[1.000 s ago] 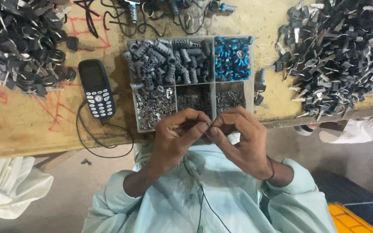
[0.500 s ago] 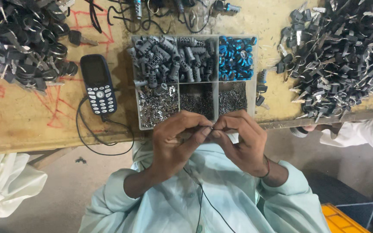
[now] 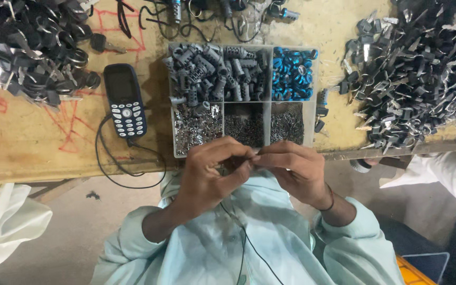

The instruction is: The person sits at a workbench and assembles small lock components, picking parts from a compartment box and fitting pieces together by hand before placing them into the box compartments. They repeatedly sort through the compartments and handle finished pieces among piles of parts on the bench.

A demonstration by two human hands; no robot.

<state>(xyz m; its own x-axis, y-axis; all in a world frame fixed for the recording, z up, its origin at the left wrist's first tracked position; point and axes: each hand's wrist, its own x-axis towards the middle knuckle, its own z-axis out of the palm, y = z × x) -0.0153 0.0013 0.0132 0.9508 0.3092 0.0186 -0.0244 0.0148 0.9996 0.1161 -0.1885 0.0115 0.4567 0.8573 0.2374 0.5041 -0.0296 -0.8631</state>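
A small part, too tiny and too hidden by fingertips to make out, sits pinched where the 2 hands meet, just in front of the near edge of the compartment tray [image 3: 312, 95]. The left hand [image 3: 209, 177] curls nearly closed, thumb and forefinger pressed together at that meeting point; the right hand [image 3: 294, 169] mirrors it, fingers bent in tight, a dark band around its wrist. Both hands overlap the tray's near rim and cover part of its lower row. The tray holds 5 visible compartments: grey cylinders [image 3: 212, 74] across the top left, blue rings [image 3: 291, 74] top right, and 3 lots of small metal bits [image 3: 196, 126] below. Just left of the tray lies a dark keypad phone [image 3: 126, 100], its black cable [image 3: 112, 169] looping over the edge of the wooden table [image 3: 38, 148]. A heap of black keys [image 3: 22, 47] lies at the far left, and a larger heap of keys [image 3: 412, 74] spreads at the right. More dark parts and wires lie beyond the tray. Another person's white sleeve [image 3: 439, 169] shows at the right edge.
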